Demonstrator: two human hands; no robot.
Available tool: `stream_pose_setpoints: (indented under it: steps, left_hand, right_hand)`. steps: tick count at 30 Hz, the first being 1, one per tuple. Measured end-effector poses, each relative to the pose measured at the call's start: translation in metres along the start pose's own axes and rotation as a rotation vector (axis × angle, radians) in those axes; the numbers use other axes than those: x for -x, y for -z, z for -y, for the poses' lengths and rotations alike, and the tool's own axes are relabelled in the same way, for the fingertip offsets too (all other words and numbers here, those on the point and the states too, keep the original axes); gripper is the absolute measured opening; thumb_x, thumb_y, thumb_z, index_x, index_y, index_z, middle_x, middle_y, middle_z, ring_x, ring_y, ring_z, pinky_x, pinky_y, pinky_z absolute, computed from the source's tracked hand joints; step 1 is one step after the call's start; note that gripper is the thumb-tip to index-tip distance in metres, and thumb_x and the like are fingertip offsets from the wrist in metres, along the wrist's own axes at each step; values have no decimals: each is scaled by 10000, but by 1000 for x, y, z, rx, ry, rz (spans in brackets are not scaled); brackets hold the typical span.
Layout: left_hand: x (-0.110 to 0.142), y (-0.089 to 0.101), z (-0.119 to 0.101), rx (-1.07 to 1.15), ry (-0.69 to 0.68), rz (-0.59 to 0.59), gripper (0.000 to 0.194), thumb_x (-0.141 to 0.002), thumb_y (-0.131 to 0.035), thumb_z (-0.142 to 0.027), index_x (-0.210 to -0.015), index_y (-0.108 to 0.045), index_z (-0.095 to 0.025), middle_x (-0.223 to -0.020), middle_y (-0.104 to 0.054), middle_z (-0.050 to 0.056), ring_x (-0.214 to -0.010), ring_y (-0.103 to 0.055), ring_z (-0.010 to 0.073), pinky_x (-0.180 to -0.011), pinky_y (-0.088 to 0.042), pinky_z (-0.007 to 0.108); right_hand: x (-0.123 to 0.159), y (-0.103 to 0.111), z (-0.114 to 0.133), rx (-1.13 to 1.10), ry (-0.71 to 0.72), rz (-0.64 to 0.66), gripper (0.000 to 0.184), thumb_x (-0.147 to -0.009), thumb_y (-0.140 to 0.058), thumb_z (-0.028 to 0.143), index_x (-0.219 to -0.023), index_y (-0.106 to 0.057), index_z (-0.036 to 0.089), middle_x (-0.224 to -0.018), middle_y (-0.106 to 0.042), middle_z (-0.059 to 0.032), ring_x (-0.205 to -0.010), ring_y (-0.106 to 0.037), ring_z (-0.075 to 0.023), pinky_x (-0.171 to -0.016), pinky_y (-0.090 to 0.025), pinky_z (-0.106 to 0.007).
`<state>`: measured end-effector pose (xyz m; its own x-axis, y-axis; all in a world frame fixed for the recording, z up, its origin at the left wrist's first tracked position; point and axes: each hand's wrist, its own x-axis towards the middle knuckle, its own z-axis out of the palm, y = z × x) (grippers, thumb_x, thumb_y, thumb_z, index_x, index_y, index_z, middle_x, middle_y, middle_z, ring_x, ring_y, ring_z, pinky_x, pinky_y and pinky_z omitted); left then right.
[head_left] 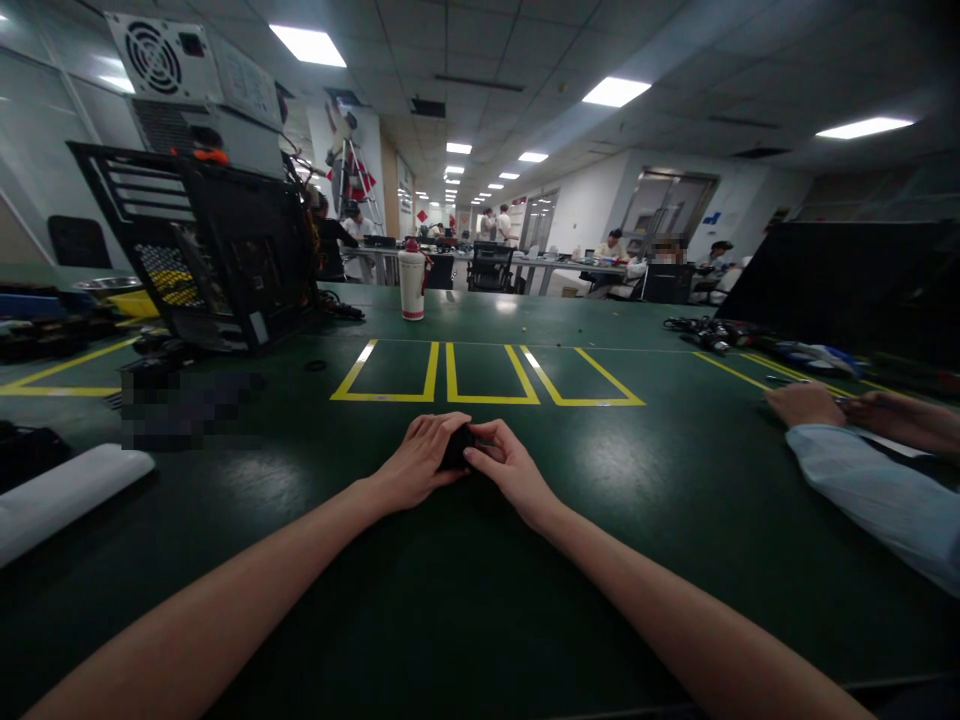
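Both of my hands meet over the green tabletop point(420, 600), around a small black object point(455, 450). My left hand point(424, 455) wraps over its left side and top, fingers curled. From the right, my right hand point(510, 465) pinches its edge between thumb and fingers. Most of the object is covered by my hands, so its kind does not show. Just beyond them, yellow tape outlines point(491, 400) mark the table surface.
A black computer case point(225, 250) with a power supply point(199, 65) on top stands left. Behind the tape is a white cup point(412, 283). A white roll-shaped thing point(71, 495) lies near left. At right, a co-worker's hands point(806, 405) work beside cables point(705, 330).
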<state>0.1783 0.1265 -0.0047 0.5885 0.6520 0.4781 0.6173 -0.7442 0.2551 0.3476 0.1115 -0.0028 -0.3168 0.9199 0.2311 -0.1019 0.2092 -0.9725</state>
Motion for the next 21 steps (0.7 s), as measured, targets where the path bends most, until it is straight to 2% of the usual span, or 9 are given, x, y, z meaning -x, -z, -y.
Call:
stream_pose_setpoints:
  steps: [2,5,8,12,16,21]
  left_hand:
    - [0,0,0,3,1,-1,616,-749,-580,-255,-1251,-225,-216,-1220,-412,79,-1120,-384,230,-968,-254,413]
    - [0,-1,0,8,3,0,616,-749,-577,-250,-1253,-224,-218,-1229,-408,80,-1126,-382,228,-969,-257,414]
    - [0,-1,1,9,4,-6,614,-746,-580,-246,-1250,-230,-217,-1222,-416,78,-1123,-386,226,-969,-259,411]
    - [0,-1,0,5,9,-7,617,-737,-591,-229,-1245,-241,-210,-1219,-417,79,-1119,-387,226,-965,-264,405]
    - [0,0,0,10,6,4,600,-757,-574,-253,-1250,-234,-213,-1224,-412,77,-1123,-382,224,-968,-260,405]
    - [0,0,0,18,5,5,615,-756,-578,-250,-1255,-219,-220,-1227,-410,77,-1128,-381,224,-973,-253,412]
  right_hand:
    - [-1,1,-1,17,-11,-17,215,-719,-571,241,-918,-494,221,-981,-548,-15,-927,-543,-159,-804,-454,-330]
    - [-2,2,-2,39,-46,-33,290,-713,-581,252,-989,-495,221,-1038,-543,-34,-977,-527,-173,-861,-425,-359]
    - [-2,2,-2,23,-70,-4,321,-722,-570,234,-1032,-492,211,-1084,-531,-48,-1008,-518,-180,-892,-404,-368]
    - [-1,1,-2,-31,-24,31,308,-692,-596,182,-975,-479,219,-1004,-547,-21,-973,-536,-170,-846,-433,-343]
    - [-1,1,-2,-12,-3,-3,206,-719,-572,222,-908,-487,219,-965,-544,-10,-927,-546,-157,-801,-453,-323]
    - [-3,3,-4,49,-30,-18,298,-734,-560,252,-1022,-491,221,-1071,-535,-36,-1002,-517,-174,-860,-431,-346]
